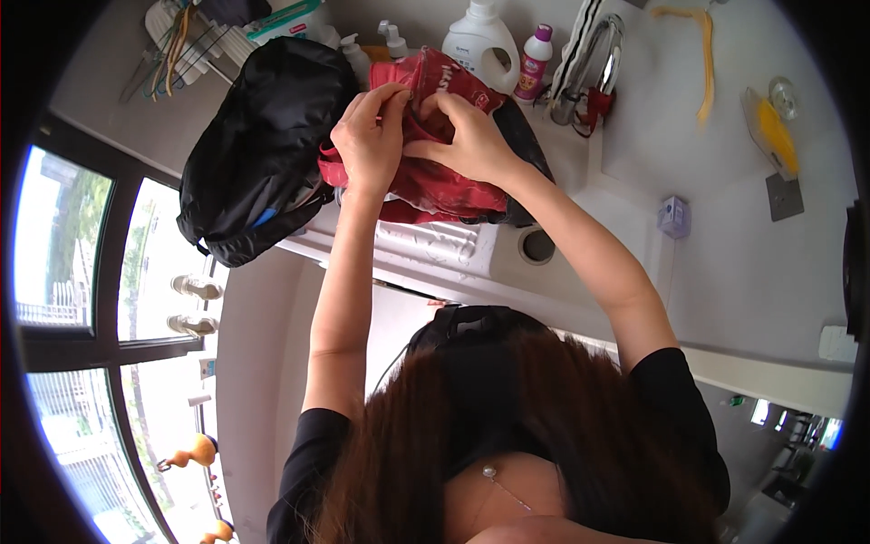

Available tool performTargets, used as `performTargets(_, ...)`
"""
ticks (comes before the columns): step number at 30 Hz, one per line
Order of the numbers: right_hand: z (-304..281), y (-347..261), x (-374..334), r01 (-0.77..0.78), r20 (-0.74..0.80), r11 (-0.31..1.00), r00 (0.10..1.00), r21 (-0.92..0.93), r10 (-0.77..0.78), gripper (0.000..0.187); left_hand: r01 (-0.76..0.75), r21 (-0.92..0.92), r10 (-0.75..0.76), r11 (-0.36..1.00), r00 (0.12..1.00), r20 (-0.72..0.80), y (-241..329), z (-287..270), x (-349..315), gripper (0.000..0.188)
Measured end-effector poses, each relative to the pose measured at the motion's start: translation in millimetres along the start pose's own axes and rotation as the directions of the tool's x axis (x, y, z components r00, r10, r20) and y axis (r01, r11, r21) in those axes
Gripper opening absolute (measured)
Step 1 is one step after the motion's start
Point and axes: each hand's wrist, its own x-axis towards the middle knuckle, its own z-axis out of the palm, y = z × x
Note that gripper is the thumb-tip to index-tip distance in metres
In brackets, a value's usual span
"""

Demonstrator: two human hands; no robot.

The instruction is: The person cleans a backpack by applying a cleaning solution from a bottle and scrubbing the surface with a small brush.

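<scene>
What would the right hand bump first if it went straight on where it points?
Probably the left hand, just across from it. The red bag lies under both and might get brushed first; depth is unclear.

A crumpled red bag (446, 186) lies over the washboard (430, 245).

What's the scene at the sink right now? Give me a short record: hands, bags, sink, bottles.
Left hand: at the red bag, fingers pinched on its fabric
Right hand: on the red bag, thumb and forefinger apart; grip unclear
Black bag: left of the red bag
Sink: ribbed washboard and drain, on the near side of the red bag
Bottles: white jug behind the red bag, pink bottle right of the jug
</scene>
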Motion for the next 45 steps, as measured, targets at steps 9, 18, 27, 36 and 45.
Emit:
performTargets(9,7,12,-22,-0.317,0.222,0.878,0.943,0.358,0.25,0.02,0.14,0.014,-0.139,0.99,0.988,-0.063,1,3,-26,0.004)
performTargets(18,13,6,-30,-0.225,0.214,0.959,0.959,0.173,0.187,0.033,0.204,0.071,-0.203,0.976,0.979,-0.012,2,6,-45,0.007)
performTargets(27,-9,12,-14,0.002,-0.176,0.986,0.984,-0.166,-0.032,0.017,0.369,-0.132,-0.375,0.92,0.927,-0.023,4,-6,-41,0.005)
performTargets(36,5,-20,-50,0.242,-0.253,0.912,0.908,-0.332,-0.334,0.019,0.251,0.032,-0.251,0.968,0.968,0.003,24,-8,-27,0.008)
performTargets(45,22,-63,-67,-0.331,-0.128,0.798,0.885,0.504,0.448,0.024,0.004,0.201,-0.039,0.98,0.985,0.168,39,-19,-45,0.011)
